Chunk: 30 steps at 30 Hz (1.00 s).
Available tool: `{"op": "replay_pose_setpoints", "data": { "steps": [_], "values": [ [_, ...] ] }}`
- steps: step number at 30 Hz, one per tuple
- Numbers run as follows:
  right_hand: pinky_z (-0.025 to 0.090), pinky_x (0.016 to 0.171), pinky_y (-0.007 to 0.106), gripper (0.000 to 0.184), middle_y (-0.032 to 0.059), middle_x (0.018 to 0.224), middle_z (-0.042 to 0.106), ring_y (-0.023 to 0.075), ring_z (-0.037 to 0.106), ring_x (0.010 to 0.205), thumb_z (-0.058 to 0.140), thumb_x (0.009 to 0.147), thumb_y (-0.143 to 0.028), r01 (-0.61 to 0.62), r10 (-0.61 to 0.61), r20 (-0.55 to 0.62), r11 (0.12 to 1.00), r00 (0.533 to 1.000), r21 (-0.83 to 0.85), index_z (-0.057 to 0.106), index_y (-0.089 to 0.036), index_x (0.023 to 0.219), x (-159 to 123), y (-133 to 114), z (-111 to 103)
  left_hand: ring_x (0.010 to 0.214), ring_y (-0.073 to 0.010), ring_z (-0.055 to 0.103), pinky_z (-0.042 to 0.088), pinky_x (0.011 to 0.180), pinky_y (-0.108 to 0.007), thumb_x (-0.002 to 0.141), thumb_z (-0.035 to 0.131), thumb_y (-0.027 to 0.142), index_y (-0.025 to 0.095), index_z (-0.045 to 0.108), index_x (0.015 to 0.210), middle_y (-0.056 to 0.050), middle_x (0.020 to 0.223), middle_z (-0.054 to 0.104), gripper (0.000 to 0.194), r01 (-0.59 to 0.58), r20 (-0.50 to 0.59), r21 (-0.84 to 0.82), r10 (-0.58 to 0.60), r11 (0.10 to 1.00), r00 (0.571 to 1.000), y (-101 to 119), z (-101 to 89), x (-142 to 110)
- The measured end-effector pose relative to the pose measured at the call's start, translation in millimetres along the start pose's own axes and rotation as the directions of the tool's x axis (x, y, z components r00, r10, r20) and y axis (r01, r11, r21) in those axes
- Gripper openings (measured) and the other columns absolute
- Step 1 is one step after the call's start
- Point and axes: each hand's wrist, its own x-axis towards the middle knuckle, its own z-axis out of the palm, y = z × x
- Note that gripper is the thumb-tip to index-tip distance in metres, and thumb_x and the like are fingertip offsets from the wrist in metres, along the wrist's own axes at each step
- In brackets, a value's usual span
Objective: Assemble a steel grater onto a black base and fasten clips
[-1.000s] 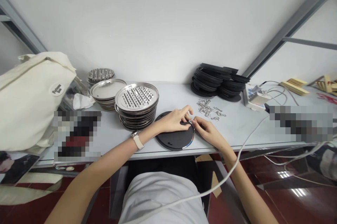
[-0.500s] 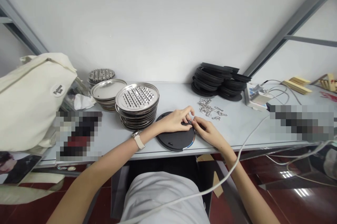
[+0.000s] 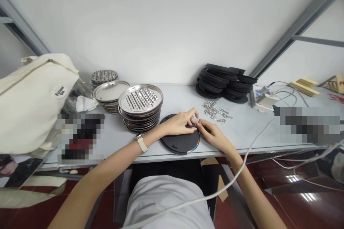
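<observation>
A flat black round disc lies near the table's front edge, with a blue, red and white strip along its right rim. My left hand rests across its upper part, the index finger arched and the thumb pressing near the rim. At that right edge my right hand is closed, its thumb and fingertips pinched at a small silver metal piece that the fingers mostly hide. Just beyond the hands lies a loose pile of small metal clasps and rings.
Left of the disc stand stacks of metal grater plates and plain metal discs. Black round parts are piled by the wall. A power strip, a white cable and a cream bag are around.
The silver metal piece, plainer to see between my fingertips a second ago, is now mostly covered by them. Both hands have stayed at the same place on the disc.
</observation>
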Motion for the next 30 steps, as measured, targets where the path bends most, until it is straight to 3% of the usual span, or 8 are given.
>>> {"op": "replay_pose_setpoints", "data": {
  "steps": [30],
  "values": [
    [0.035, 0.057, 0.026, 0.035, -0.0029, 0.064, 0.039, 0.0134, 0.038, 0.060, 0.038, 0.097, -0.042, -0.008, 0.008, 0.003, 1.000, 1.000, -0.018, 0.040, -0.021, 0.070, -0.6, -2.3, -2.5, 0.080, -0.0134, 0.064, 0.050, 0.073, -0.025, 0.076, 0.060, 0.015, 0.020, 0.041, 0.110, -0.004, 0.091, 0.066, 0.039, 0.014, 0.016, -0.014, -0.014, 1.000, 1.000, 3.3, 1.0, 1.2]
  ]
}}
